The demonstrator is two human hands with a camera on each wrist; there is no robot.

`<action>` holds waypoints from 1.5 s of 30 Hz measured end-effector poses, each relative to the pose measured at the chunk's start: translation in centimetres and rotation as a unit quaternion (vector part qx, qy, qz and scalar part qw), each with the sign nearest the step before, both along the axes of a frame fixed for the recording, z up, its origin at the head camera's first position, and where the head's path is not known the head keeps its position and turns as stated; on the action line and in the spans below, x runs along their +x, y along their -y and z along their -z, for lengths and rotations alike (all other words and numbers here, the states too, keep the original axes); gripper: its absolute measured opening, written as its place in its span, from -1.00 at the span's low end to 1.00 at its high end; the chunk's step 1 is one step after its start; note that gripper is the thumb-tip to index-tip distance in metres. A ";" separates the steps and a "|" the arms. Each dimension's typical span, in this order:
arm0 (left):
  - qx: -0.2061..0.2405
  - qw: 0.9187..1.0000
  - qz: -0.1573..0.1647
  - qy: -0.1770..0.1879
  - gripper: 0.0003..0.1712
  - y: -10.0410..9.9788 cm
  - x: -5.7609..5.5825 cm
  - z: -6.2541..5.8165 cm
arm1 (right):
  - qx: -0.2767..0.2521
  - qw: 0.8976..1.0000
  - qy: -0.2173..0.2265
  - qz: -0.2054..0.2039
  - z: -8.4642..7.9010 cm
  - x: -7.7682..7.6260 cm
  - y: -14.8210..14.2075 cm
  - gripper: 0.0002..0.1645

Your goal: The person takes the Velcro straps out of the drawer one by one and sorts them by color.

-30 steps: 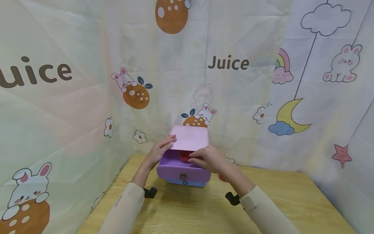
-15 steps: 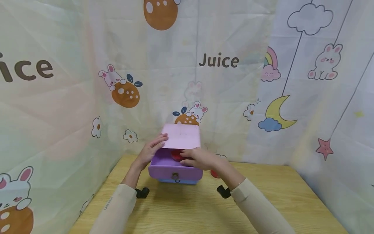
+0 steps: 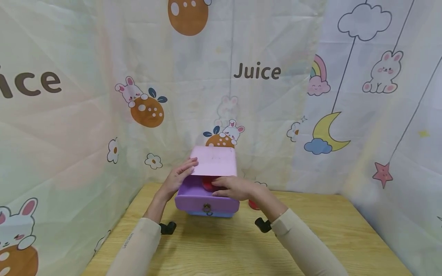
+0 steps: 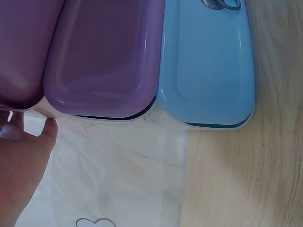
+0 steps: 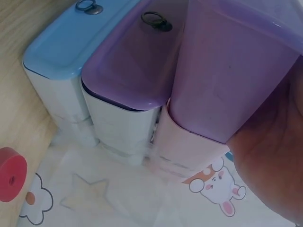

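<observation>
A small drawer unit stands at the back of the table, with a pink top (image 3: 214, 161). Its purple top drawer (image 3: 190, 188) is pulled out toward me, and a blue drawer (image 4: 208, 61) sits lowest. My left hand (image 3: 177, 176) rests against the unit's upper left side, fingers extended along the pink edge. Inside the pulled-out drawer lies a red round object (image 3: 207, 184), partly under the pink top. My right hand (image 3: 236, 188) reaches in from the right, fingers and thumb around the red object's right side; its fingertips are hidden in the right wrist view.
Right of the unit, a thick red disc (image 5: 11, 174) with a small hole lies on the wooden table (image 3: 221, 249). Metal ring pulls hang on the drawer fronts. Behind the unit rises a printed cloth wall (image 3: 269, 126).
The head view has swung slightly right, shifting the scene left. My right thumb has dropped a little away from the fingers. The left hand and the drawer keep their places.
</observation>
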State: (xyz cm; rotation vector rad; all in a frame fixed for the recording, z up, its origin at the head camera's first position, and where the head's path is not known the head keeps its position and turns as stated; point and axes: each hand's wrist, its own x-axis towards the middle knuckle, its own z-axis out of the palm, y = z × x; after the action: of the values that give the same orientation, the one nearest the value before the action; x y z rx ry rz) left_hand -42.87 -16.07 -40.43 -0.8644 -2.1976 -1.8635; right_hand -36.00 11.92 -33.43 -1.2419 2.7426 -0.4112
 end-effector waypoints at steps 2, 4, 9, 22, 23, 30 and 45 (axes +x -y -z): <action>0.000 1.000 0.000 0.001 -0.53 -0.1 0.0 -0.1 | -0.004 1.000 -0.014 -0.013 0.0 -0.1 -0.1 -0.41; -0.003 1.000 -0.001 0.004 -0.53 -0.3 0.0 -0.1 | -0.014 0.999 -0.027 -0.035 0.0 -0.1 -0.3 -0.48; -0.006 1.000 -0.004 0.009 -0.52 -0.5 0.1 -0.2 | -0.031 0.994 -0.057 -0.083 0.0 -0.2 -0.4 -0.64; 0.004 1.000 -0.004 0.010 -0.51 0.2 0.3 -0.2 | -0.037 0.997 -0.046 -0.051 0.9 -0.9 -0.1 -0.73; 0.005 1.000 -0.003 0.009 -0.51 0.2 0.4 -0.2 | -0.038 0.997 -0.046 -0.048 0.9 -0.9 -0.1 -0.73; 0.005 1.000 0.002 0.003 -0.52 0.0 0.4 -0.2 | -0.040 0.999 -0.024 -0.019 0.9 -0.9 -0.1 -0.73; 0.011 1.000 -0.001 0.006 -0.52 0.1 0.2 0.0 | -0.052 0.998 -0.023 -0.020 1.0 -0.6 -0.3 -0.72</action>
State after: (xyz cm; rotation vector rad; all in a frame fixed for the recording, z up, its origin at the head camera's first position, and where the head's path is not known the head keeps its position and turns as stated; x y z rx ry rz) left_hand -42.63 -16.13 -40.46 -0.8508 -2.1793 -1.8926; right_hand -36.60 12.21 -34.44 -1.3457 2.7616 -0.5329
